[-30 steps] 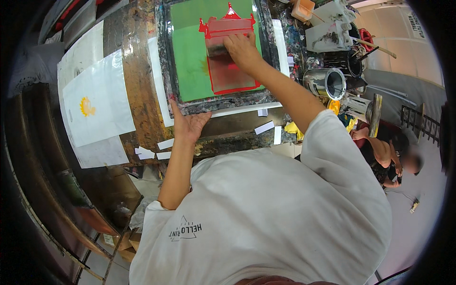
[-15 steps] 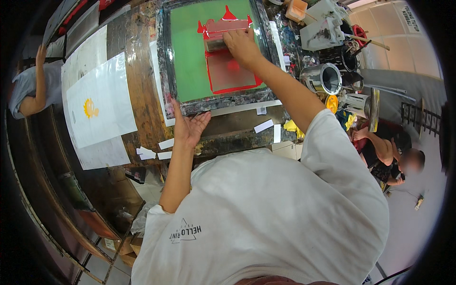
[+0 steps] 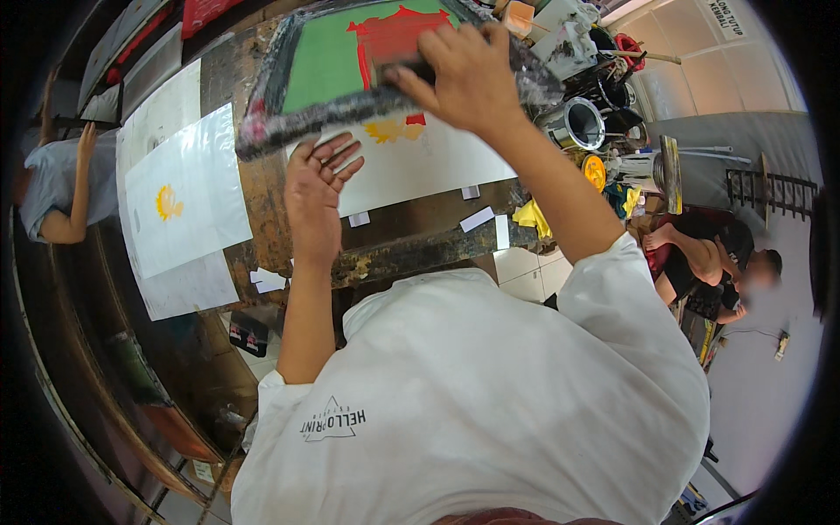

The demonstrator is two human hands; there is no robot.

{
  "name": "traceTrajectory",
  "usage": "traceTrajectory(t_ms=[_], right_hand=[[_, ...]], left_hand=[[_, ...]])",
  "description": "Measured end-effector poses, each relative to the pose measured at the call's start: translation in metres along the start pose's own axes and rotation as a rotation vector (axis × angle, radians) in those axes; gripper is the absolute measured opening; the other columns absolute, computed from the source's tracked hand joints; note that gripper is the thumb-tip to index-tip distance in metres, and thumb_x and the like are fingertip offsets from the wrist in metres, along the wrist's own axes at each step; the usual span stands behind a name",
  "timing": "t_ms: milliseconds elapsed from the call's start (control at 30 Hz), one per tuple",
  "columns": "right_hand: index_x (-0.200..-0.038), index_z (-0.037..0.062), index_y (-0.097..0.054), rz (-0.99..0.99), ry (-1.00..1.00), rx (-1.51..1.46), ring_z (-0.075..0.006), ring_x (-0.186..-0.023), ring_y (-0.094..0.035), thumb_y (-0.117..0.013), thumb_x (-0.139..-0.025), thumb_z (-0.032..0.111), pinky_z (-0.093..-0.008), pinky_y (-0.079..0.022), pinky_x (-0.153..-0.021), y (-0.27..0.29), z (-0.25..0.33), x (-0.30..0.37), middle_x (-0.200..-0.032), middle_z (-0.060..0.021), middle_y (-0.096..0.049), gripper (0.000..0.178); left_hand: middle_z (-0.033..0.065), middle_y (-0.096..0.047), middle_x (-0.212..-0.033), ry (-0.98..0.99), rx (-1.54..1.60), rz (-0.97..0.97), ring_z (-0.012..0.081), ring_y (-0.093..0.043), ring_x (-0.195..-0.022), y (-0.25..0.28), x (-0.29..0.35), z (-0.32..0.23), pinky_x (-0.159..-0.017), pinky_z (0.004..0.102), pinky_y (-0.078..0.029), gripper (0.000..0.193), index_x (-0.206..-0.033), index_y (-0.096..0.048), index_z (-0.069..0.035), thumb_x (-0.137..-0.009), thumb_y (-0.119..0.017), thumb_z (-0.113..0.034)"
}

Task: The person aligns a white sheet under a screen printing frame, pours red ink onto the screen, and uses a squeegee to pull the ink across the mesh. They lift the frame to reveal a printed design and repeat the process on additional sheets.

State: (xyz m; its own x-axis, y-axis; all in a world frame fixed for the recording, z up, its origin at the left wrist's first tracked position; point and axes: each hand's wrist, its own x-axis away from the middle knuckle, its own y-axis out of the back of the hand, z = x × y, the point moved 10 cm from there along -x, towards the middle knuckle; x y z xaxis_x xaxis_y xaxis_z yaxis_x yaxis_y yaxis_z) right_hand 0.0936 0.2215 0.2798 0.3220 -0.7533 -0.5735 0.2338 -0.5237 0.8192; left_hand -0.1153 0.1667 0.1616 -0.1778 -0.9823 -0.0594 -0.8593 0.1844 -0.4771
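A screen-printing frame (image 3: 306,116) with a dark, ink-stained rim and a green mesh (image 3: 319,61) tilts with its near edge raised off the table. Red ink (image 3: 394,31) covers part of the mesh. My right hand (image 3: 464,83) is closed over the near part of the frame, round a squeegee (image 3: 387,73) mostly hidden by the hand and blur. Just below the raised rim, my left hand (image 3: 315,192) is open, palm up, fingers apart. Beneath the frame lies a white sheet (image 3: 446,162) with a yellow print (image 3: 392,131) and a bit of red.
On the left, a clear sheet (image 3: 188,197) with a yellow print lies on the worn wooden table (image 3: 223,79). White paper tabs (image 3: 477,219) lie along the near edge. Open cans (image 3: 584,122) and a yellow cloth (image 3: 530,217) sit at right. Another person (image 3: 709,254) sits beyond; one stands far left.
The frame's near edge has risen from the table, uncovering the white sheet and its yellow print. My right hand has moved slightly right; my left hand has shifted left and up.
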Motion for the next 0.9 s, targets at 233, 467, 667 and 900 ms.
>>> traceTrajectory(t_ms=[233,467,667,900], right_hand=[[-0.087,0.0049,-0.066,0.019,-0.04,-0.128,-0.035,-0.086,-0.065,-0.068,-0.096,0.048,-0.0533,-0.04,-0.093,0.028,-0.01,-0.059,-0.084,-0.0144,-0.067,0.044],[-0.083,0.0035,-0.064,0.036,-0.055,-0.076,-0.0374,-0.084,-0.064,-0.07,-0.095,0.047,-0.0512,-0.04,-0.087,0.038,-0.011,-0.086,-0.081,-0.0177,-0.066,0.045],[-0.088,0.0025,-0.068,0.09,-0.055,-0.033,-0.0376,-0.081,-0.065,-0.067,-0.097,0.049,-0.0497,-0.041,-0.083,0.041,-0.016,-0.112,-0.078,-0.017,-0.067,0.047],[-0.095,0.0017,-0.071,-0.007,0.012,-0.056,-0.0336,-0.09,-0.068,-0.061,-0.099,0.061,-0.0481,-0.042,-0.092,0.033,-0.026,-0.11,-0.087,-0.0145,-0.07,0.06]], left_hand=[[0.0395,-0.016,-0.169,0.391,-1.958,-0.018,0.0584,-0.002,-0.159,0.083,0.089,0.131,-0.121,0.0766,0.001,0.101,-0.171,-0.024,-0.016,-0.098,-0.036,-0.085],[0.0304,-0.019,-0.173,0.237,-1.85,-0.061,0.0439,-0.008,-0.164,0.086,0.094,0.153,-0.121,0.0776,0.005,0.115,-0.169,-0.02,0.0,-0.095,-0.038,-0.087],[0.0289,-0.061,-0.142,-0.151,-1.388,-0.266,0.0447,-0.057,-0.134,0.056,0.007,0.04,-0.117,0.0555,-0.04,0.071,-0.147,-0.055,0.005,-0.094,-0.08,-0.034],[0.0186,-0.072,-0.124,-0.151,-0.932,-0.618,0.025,-0.067,-0.119,0.164,0.006,-0.05,-0.102,0.0354,-0.051,0.047,-0.141,-0.064,0.001,-0.096,-0.074,-0.01]])
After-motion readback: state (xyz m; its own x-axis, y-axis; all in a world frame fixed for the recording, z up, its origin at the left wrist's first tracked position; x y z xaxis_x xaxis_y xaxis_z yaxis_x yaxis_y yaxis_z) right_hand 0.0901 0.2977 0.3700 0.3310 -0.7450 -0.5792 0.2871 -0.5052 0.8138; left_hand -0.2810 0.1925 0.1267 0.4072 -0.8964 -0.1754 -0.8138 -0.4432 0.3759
